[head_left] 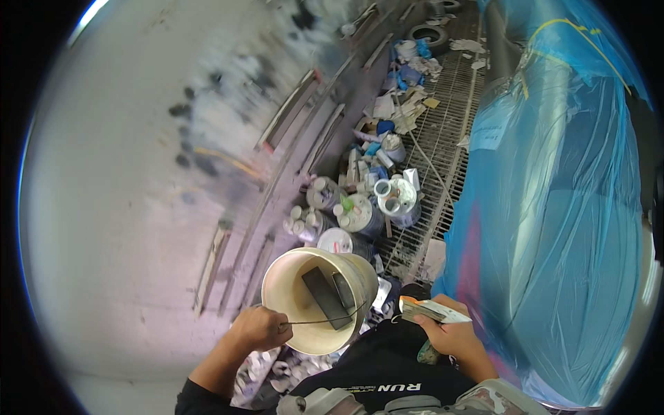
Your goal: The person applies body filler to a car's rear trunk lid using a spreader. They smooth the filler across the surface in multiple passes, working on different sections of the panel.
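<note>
My left hand point(261, 328) is closed on the thin wire handle of a cream plastic bucket point(278, 282), which tilts so that I see into it. Inside lie a long dark rectangular block point(324, 296) and a smaller dark piece point(342, 287) beside it. To the right of the bucket, my right hand point(453, 337) grips a flat pack point(430, 310) with a white top, an orange end and tan layered edges. What kind of pack it is, I cannot make out.
Lidded buckets point(358, 213) with cups on top crowd beyond the bucket, against a paint-stained wall point(152, 221). Litter and a tyre point(429, 36) lie along the metal floor grating point(443, 131). At the right stands a large shape under blue plastic sheeting point(546, 228).
</note>
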### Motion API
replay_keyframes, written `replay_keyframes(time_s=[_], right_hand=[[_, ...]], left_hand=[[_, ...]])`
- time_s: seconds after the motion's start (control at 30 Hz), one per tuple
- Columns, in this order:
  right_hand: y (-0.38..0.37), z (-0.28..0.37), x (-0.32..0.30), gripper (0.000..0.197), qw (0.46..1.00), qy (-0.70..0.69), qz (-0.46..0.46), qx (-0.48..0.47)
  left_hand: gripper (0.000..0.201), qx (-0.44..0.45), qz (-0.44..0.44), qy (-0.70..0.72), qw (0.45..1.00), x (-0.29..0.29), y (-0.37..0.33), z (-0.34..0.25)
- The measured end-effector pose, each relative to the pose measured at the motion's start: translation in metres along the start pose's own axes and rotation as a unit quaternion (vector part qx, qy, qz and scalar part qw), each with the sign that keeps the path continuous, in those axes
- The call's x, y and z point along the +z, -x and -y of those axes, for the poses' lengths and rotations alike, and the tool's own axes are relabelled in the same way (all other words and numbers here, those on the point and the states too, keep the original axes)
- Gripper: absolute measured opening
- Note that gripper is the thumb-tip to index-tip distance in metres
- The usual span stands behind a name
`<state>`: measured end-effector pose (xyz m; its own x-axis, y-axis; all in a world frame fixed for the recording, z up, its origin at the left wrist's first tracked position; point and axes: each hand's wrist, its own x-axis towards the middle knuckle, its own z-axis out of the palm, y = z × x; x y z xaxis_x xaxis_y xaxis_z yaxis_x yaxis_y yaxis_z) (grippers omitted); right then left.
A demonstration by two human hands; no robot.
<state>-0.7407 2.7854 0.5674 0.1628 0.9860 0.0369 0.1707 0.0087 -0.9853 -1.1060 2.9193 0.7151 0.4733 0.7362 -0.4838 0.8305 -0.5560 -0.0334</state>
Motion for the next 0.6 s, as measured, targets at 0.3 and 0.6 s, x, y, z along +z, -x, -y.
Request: replay_keyframes(time_s=[0.3,0.6], right_hand=[[-0.137,-0.023,-0.043,0.029,0.976,-0.080,-0.185,-0.089],[-0.220,-0.031,-0.095,0.026,0.948,-0.114,-0.296,-0.005]], left_hand=[[0.024,0.082,0.127,-0.144,0.978,-0.163,-0.230,-0.011],[0.027,0.240,0.058,-0.124,0.961,-0.244,-0.397,-0.032]])
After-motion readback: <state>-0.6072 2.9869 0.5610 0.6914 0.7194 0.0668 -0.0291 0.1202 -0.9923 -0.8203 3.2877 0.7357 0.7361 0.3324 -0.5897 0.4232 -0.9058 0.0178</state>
